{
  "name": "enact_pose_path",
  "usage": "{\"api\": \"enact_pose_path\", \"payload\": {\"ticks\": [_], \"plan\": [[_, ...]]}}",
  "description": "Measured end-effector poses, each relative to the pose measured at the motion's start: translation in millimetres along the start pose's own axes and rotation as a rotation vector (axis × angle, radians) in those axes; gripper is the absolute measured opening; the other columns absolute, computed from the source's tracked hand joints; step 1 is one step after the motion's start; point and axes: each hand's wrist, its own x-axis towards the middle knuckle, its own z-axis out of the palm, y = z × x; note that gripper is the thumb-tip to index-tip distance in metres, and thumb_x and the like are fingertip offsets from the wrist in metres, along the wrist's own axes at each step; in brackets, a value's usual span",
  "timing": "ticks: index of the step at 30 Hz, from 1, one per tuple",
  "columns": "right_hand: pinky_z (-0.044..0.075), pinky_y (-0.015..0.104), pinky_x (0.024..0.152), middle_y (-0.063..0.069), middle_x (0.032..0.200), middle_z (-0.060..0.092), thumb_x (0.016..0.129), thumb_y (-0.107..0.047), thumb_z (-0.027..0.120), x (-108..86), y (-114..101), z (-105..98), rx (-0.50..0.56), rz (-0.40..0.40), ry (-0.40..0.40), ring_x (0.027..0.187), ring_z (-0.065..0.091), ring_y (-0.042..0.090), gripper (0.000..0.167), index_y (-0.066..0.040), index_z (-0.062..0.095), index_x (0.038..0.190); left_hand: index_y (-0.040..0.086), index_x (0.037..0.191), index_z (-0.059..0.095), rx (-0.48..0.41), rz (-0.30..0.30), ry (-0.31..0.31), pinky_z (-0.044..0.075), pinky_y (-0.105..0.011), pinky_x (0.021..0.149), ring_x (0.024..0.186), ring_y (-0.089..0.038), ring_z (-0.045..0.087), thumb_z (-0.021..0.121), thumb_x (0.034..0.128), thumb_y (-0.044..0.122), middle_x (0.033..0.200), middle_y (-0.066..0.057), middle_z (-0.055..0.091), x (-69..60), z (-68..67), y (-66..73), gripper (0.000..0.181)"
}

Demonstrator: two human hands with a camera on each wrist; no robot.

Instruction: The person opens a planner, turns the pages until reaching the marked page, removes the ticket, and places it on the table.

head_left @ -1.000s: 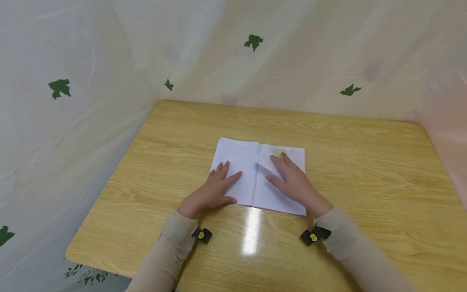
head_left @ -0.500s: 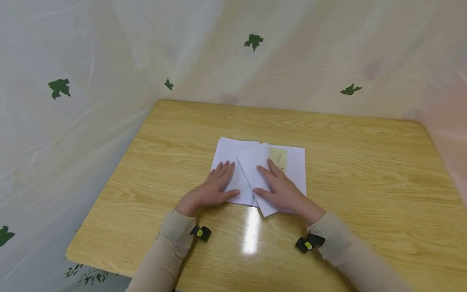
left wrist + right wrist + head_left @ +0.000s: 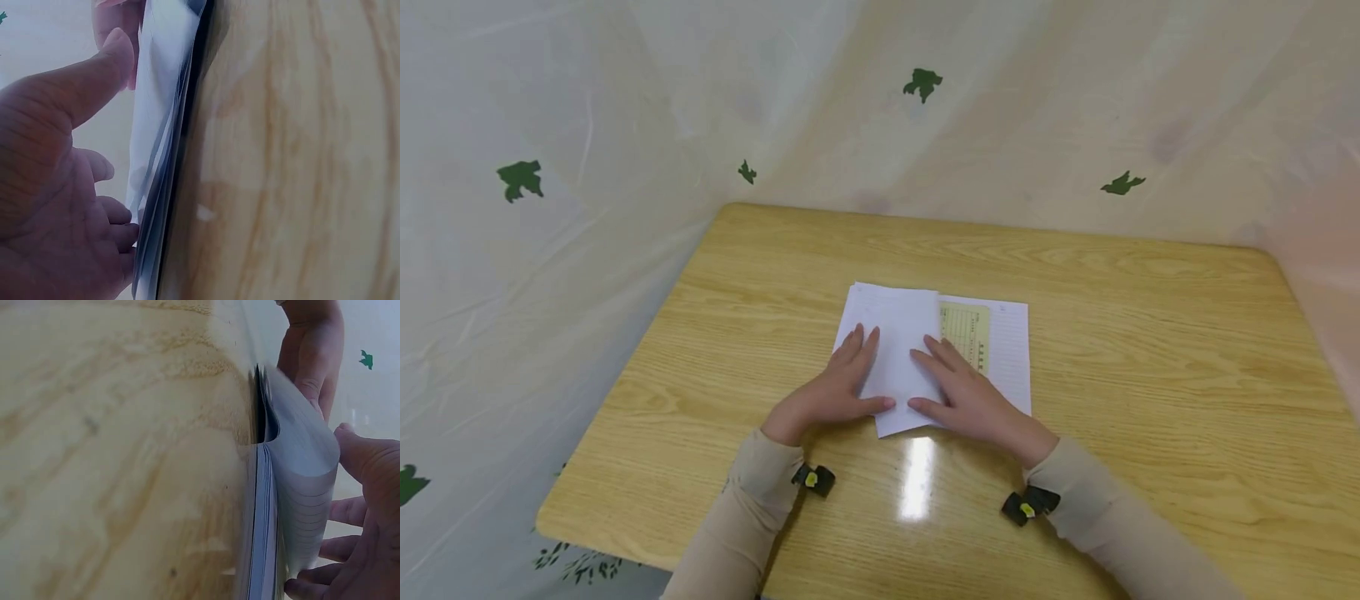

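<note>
An open lined notebook (image 3: 1011, 358) lies on the table in front of me. One of its pages (image 3: 898, 317) is turned over to the left and bulges near the spine, its curve plain in the right wrist view (image 3: 306, 487). My left hand (image 3: 831, 390) rests on the left side with spread fingers, its thumb on the turned page. My right hand (image 3: 977, 400) presses the page near the spine with extended fingers. A pale yellow printed slip (image 3: 966, 329) lies on the right-hand page, its lower part hidden by the right hand.
The wood-grain table (image 3: 1150, 358) reaches out on all sides of the notebook. A pale curtain (image 3: 820, 108) with green bird shapes hangs behind it and at the left. Light reflects off the tabletop before the notebook.
The page has swung from the right side over to the left, uncovering the yellow slip. My right hand has slid leftward with it; the left hand stays nearly in place.
</note>
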Motion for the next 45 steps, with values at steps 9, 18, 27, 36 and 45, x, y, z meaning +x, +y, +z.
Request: {"api": "enact_pose_path", "payload": {"ticks": [9, 18, 27, 36, 45], "plan": [[0.027, 0.051, 0.113, 0.015, 0.161, 0.016, 0.095, -0.047, 0.059, 0.8, 2, 5, 0.012, -0.034, -0.03, 0.146, 0.018, 0.032, 0.075, -0.008, 0.032, 0.152, 0.013, 0.157, 0.004, -0.051, -0.048, 0.04, 0.009, -0.055, 0.115, 0.142, -0.04, -0.022, 0.069, 0.086, 0.052, 0.153, -0.025, -0.03, -1.3, 1.5, 0.9, 0.104], [0.02, 0.051, 0.115, 0.014, 0.159, 0.023, 0.097, -0.041, 0.059, 0.5, 5, 8, -0.093, -0.097, -0.088, 0.146, 0.015, 0.036, 0.071, -0.001, 0.034, 0.15, 0.019, 0.156, 0.026, 0.127, -0.03, 0.036, 0.009, -0.064, 0.112, 0.138, -0.053, -0.02, 0.068, 0.0873, 0.05, 0.156, -0.025, -0.018, 0.0, 5.7, 4.1, 0.086], [0.016, 0.05, 0.117, 0.01, 0.159, 0.024, 0.098, -0.036, 0.058, 0.6, 5, 3, -0.107, -0.112, -0.145, 0.147, 0.01, 0.035, 0.067, -0.003, 0.033, 0.151, 0.022, 0.156, 0.026, 0.208, 0.004, 0.013, 0.008, -0.059, 0.115, 0.143, -0.047, -0.009, 0.068, 0.0892, 0.045, 0.161, -0.017, 0.0, 2.7, 6.4, 6.7, 0.081], [0.028, 0.053, 0.112, 0.014, 0.147, 0.046, 0.096, -0.027, 0.062, 6.5, 9, -8, -0.022, -0.095, 0.002, 0.14, 0.033, 0.036, 0.049, -0.005, 0.054, 0.139, 0.023, 0.155, 0.028, 0.191, 0.002, -0.014, 0.01, -0.058, 0.115, 0.145, -0.044, -0.007, 0.066, 0.0904, 0.045, 0.162, -0.015, 0.004, 2.6, 6.0, 7.4, 0.078], [0.029, 0.06, 0.109, 0.027, 0.146, 0.04, 0.091, -0.027, 0.07, 23.9, 34, -34, -0.175, 0.161, 0.143, 0.134, 0.034, 0.046, 0.067, 0.002, 0.042, 0.145, 0.022, 0.155, 0.028, 0.164, -0.008, -0.03, 0.007, -0.057, 0.116, 0.145, -0.044, -0.009, 0.066, 0.0904, 0.043, 0.162, -0.015, 0.003, 1.2, 4.7, 8.7, 0.078]]}}
